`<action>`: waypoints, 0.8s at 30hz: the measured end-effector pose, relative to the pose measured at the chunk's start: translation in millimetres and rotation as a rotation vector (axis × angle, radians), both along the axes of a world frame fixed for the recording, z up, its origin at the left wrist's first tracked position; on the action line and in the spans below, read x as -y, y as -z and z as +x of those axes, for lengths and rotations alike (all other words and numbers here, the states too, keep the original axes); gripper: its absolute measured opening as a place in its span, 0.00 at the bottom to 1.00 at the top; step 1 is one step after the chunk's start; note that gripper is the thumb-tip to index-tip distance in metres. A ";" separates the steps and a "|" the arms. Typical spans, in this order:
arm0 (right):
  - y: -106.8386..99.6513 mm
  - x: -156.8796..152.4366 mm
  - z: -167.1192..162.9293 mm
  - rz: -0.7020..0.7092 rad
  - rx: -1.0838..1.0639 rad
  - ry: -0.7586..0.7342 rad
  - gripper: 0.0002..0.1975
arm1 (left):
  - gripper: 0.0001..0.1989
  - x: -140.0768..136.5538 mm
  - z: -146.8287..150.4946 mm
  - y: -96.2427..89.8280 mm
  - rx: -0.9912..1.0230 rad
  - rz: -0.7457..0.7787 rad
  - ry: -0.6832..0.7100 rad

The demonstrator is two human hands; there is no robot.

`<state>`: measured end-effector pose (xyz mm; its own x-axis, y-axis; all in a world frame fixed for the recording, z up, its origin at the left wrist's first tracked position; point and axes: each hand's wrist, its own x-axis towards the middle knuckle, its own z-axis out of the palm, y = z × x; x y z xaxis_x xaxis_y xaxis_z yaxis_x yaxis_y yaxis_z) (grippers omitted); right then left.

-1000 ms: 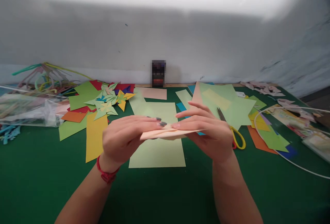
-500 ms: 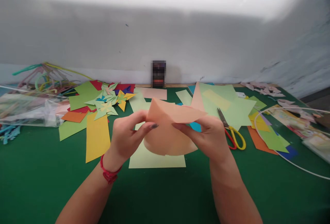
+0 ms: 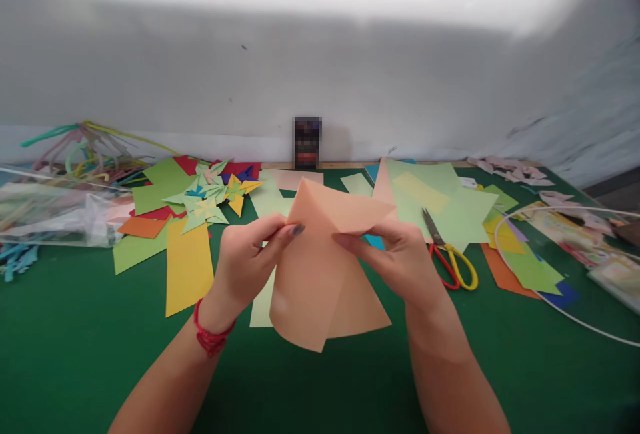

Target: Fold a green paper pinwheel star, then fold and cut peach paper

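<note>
A peach-orange sheet of paper [image 3: 310, 274] hangs between my two hands above the table, its top folded over into a point and its lower part curving down. My left hand [image 3: 255, 254] pinches its left edge between thumb and fingers. On the other side, my right hand [image 3: 395, 254] grips the folded right part of the sheet, thumb below and fingers behind. Beneath the sheet lies a pale green paper [image 3: 260, 307], mostly covered. To the right of my right hand rest scissors [image 3: 447, 257] with red and yellow handles.
Folded paper stars [image 3: 205, 211] lie at the left among coloured sheets, with a yellow sheet [image 3: 189, 267] nearest. Pipe cleaners [image 3: 85, 154] and a clear plastic bag [image 3: 60, 221] are farther left. A large pale green sheet [image 3: 455, 187] lies behind the scissors. A white hoop-like strip [image 3: 530, 291] curves at right.
The paper's lower part has swung down toward me, and its lower edge and corners now show. Both hands keep their pinch and have shifted only slightly.
</note>
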<state>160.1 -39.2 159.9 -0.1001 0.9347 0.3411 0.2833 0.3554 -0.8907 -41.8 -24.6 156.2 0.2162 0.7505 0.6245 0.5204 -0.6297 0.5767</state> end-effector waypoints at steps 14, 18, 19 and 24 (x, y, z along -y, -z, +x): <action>1.7 -7.3 2.2 -0.128 -0.017 -0.003 0.06 | 0.10 -5.9 0.2 7.6 -0.078 -0.070 -0.062; 2.1 -10.7 4.1 -0.169 -0.055 -0.068 0.07 | 0.11 -9.4 -0.9 9.9 -0.087 -0.121 -0.055; 2.7 -11.5 4.6 -0.177 -0.065 -0.078 0.07 | 0.11 -9.5 -0.8 10.4 -0.088 -0.136 -0.051; 7.4 -13.5 8.5 -0.204 -0.083 -0.036 0.06 | 0.12 -7.6 2.0 13.1 -0.088 -0.218 -0.006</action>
